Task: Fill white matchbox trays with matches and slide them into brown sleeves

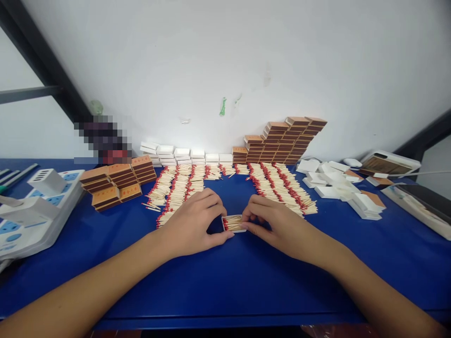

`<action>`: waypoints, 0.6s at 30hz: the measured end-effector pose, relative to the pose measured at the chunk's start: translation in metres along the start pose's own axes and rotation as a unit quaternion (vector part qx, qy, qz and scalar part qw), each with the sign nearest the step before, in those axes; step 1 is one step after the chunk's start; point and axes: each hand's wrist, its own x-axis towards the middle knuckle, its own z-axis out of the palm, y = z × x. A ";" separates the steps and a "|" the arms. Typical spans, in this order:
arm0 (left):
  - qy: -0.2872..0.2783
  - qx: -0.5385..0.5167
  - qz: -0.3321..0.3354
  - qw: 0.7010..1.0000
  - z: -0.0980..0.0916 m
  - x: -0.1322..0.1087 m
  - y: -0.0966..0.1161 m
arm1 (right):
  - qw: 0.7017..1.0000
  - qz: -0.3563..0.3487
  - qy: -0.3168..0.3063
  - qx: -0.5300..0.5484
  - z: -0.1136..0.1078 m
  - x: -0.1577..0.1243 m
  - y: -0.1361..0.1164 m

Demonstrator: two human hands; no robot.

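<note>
The tray [238, 231] is located at the middle of the tabletop [225, 281], with its long sides running left to right. It is partly filled with matches [233, 223], whose red heads are placed at the left end. The left end of the tray is gripped between the thumb and fingers of the left hand [200, 220]. The right end is held between the thumb and fingertips of the right hand [271, 225]; whether any match is also pinched there cannot be told.

Loose matches are laid out in rows on both sides: the left rows [176, 195] extend beyond the left hand and are partly covered by it, and the right rows [282, 185] are positioned beyond the right hand.

White trays [183, 155] are stacked at the far edge, left of centre, near the wall [211, 56]. Brown boxes are piled in two groups: a tall, stepped far stack [282, 148], right of centre, and a lower left stack [120, 180]. A loose tray pile [327, 180] is scattered at the right. At the far left, a power strip [68, 211] is fitted with white plugs [26, 213].
</note>
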 end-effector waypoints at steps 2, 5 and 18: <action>-0.003 0.000 -0.003 1.000 0.000 0.000 0.000 | 1.000 -0.006 -0.004 -0.002 0.000 0.001 -0.002; -0.004 0.004 -0.001 1.000 0.000 0.000 0.000 | 1.000 0.004 0.009 -0.001 -0.010 -0.003 -0.003; -0.007 0.007 0.004 1.000 0.001 0.000 -0.003 | 0.997 0.044 0.030 -0.054 -0.033 -0.052 0.057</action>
